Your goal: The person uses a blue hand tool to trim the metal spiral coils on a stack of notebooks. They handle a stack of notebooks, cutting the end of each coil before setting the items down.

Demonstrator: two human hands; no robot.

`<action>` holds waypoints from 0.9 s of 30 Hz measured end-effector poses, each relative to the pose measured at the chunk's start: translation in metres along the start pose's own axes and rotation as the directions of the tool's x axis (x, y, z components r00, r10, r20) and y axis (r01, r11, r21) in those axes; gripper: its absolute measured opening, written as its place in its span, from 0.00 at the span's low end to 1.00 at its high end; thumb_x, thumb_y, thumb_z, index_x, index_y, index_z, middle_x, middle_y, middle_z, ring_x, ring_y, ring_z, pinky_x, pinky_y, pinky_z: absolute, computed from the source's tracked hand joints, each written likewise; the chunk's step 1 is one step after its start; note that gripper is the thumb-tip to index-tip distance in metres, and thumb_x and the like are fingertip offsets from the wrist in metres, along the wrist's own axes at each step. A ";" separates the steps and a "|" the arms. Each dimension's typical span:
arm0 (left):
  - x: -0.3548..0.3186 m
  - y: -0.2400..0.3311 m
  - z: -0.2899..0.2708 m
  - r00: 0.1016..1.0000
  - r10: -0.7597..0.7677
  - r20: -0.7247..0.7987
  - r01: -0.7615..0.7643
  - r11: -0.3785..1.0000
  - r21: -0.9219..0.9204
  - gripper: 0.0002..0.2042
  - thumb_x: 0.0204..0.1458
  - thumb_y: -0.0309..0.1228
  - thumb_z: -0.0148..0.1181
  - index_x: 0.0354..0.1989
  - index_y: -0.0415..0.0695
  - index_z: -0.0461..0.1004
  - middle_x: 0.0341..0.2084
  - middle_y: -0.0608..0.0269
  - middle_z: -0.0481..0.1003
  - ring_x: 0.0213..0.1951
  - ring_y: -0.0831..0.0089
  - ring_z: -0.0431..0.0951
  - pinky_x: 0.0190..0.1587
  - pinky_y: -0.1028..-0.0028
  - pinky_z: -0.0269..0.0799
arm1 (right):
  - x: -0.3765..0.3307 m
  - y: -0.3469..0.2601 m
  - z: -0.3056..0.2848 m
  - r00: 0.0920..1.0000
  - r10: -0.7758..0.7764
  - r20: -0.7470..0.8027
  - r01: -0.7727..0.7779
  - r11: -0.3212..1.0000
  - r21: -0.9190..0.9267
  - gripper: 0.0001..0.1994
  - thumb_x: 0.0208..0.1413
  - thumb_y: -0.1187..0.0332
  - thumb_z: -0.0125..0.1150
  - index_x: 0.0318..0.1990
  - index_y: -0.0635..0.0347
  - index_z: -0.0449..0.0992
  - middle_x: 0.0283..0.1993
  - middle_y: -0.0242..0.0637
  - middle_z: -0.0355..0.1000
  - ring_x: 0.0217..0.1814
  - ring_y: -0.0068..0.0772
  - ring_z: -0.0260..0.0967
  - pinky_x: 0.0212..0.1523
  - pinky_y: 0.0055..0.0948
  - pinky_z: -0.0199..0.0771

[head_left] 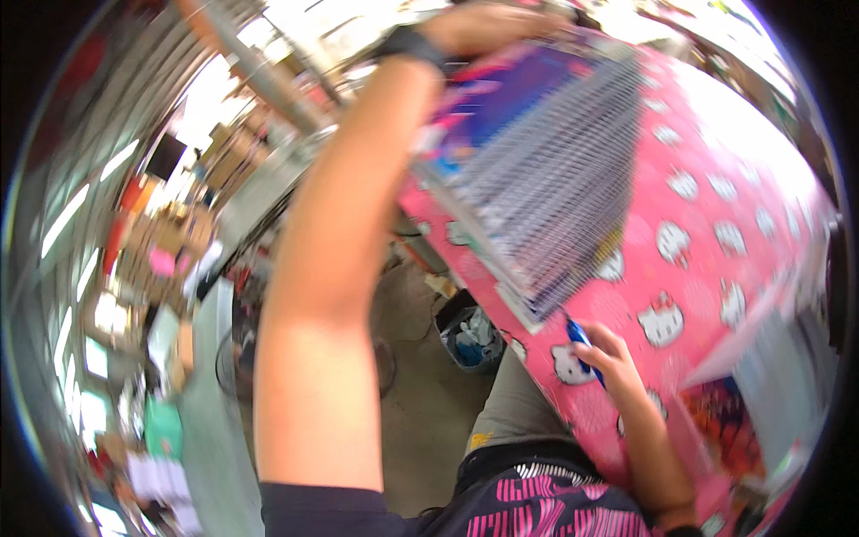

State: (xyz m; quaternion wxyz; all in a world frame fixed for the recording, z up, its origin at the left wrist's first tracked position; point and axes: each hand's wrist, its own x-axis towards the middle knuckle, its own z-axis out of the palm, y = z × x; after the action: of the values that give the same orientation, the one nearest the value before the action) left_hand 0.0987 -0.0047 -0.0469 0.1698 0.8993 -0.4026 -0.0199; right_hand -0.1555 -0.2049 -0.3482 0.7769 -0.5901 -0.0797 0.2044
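A thick stack of spiral-bound notebooks (546,179) lies on a large pink sheet with white cartoon cat faces (716,224). My left hand (479,25) reaches up over the far top edge of the stack and grips it; a black wristband sits on that wrist. My right hand (608,353) rests on the pink sheet by the stack's near corner and holds a small blue object (580,338). The picture is blurred by motion.
Below the sheet the concrete floor shows, with a dark bin (470,336) holding crumpled material. At left stand shelves with boxes and coloured goods (161,242). Another printed package (720,421) lies at the lower right.
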 end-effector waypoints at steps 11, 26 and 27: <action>0.048 -0.036 0.015 0.989 -0.136 -0.053 0.138 0.990 0.035 0.36 0.51 0.65 0.42 0.60 0.52 0.64 0.61 0.53 0.61 0.63 0.60 0.58 0.64 0.65 0.49 | -0.025 0.034 0.001 0.982 0.131 0.133 -0.184 0.789 0.586 0.26 0.57 0.56 0.50 0.60 0.60 0.61 0.43 0.41 0.70 0.39 0.37 0.70 0.36 0.33 0.73; 0.069 -0.036 0.011 0.986 -0.168 -0.023 0.164 0.980 -0.112 0.35 0.54 0.60 0.45 0.59 0.43 0.65 0.60 0.52 0.61 0.62 0.62 0.59 0.64 0.69 0.52 | -0.024 0.020 0.012 0.994 -0.110 -0.027 0.106 0.988 -0.113 0.28 0.57 0.71 0.48 0.66 0.58 0.53 0.38 0.35 0.67 0.30 0.18 0.62 0.30 0.17 0.64; 0.066 -0.035 0.010 0.985 -0.169 -0.024 0.166 0.980 -0.111 0.35 0.54 0.60 0.45 0.59 0.42 0.65 0.60 0.52 0.61 0.62 0.62 0.59 0.64 0.69 0.52 | -0.025 0.020 0.012 0.988 -0.148 -0.033 0.139 0.971 -0.194 0.28 0.56 0.72 0.48 0.66 0.58 0.54 0.38 0.35 0.67 0.31 0.18 0.61 0.30 0.17 0.63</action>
State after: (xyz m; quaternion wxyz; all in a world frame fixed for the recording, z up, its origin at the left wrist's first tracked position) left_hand 0.1668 -0.0339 -0.0607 0.2229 0.9195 -0.3210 -0.0412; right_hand -0.1865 -0.2002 -0.3609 0.7312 -0.6593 -0.1229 0.1251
